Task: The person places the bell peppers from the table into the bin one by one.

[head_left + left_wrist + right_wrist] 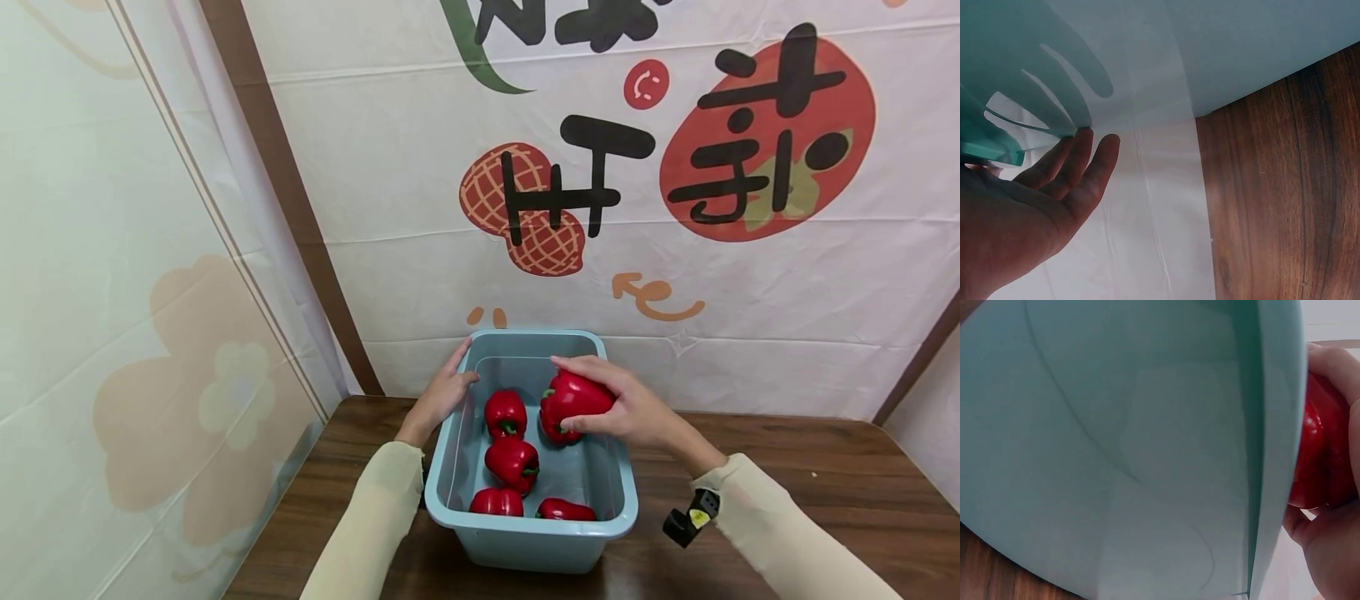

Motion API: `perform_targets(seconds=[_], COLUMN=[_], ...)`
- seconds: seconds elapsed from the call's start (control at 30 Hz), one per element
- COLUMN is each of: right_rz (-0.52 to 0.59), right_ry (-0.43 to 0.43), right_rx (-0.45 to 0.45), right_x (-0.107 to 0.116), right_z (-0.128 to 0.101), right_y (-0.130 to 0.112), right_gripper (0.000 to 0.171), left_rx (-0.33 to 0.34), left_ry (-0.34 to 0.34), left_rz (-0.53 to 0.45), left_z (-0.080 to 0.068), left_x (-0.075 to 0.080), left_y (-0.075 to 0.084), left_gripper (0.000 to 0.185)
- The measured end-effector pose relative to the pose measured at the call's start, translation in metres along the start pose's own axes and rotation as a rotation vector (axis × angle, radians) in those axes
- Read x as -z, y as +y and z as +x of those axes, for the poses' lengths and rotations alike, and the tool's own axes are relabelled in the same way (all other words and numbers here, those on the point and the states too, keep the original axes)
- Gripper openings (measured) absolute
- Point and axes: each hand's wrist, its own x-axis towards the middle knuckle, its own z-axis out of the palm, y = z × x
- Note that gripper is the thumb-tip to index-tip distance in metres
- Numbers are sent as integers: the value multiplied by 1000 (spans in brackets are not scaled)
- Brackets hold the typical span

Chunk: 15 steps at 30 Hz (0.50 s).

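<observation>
A light-blue plastic bin (536, 532) stands on the table, with several glossy red bell peppers inside. One red bell pepper (512, 463) lies mid-bin on its left side, with another pepper (506, 413) just behind it. My right hand (626, 408) grips a large bell pepper (573, 403) by the bin's right rim, thumb and fingers on opposite sides. That same pepper (1325, 447) shows past the rim in the right wrist view. On the left rim, my left hand (442, 396) holds the bin, thumb over the edge. Its fingers (1105, 156) touch the outer wall in the left wrist view.
Under the bin is a dark wood-grain table (787, 467). A white printed cloth (405, 250) hangs behind it, and another pale cloth (150, 208) hangs on the left. Two more peppers, including a flat-lying pepper (564, 509), sit at the bin's near end.
</observation>
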Motion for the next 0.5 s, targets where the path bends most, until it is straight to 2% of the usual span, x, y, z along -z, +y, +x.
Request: perform_targets(seconds=[0.1, 0.13, 0.5], right_rz=[7, 11, 36], right_ry=[-17, -23, -61], right_rx=[9, 13, -6], right_x=[-4, -5, -16], right_z=[1, 1, 2], right_y=[1, 1, -5], right_gripper=[79, 78, 78], left_rx=[-2, -6, -10], left_ry=[0, 6, 6], left_rz=[-1, 3, 3], left_z=[0, 3, 5], left_x=[0, -1, -1], left_y=[0, -5, -6], left_gripper=[66, 66, 66])
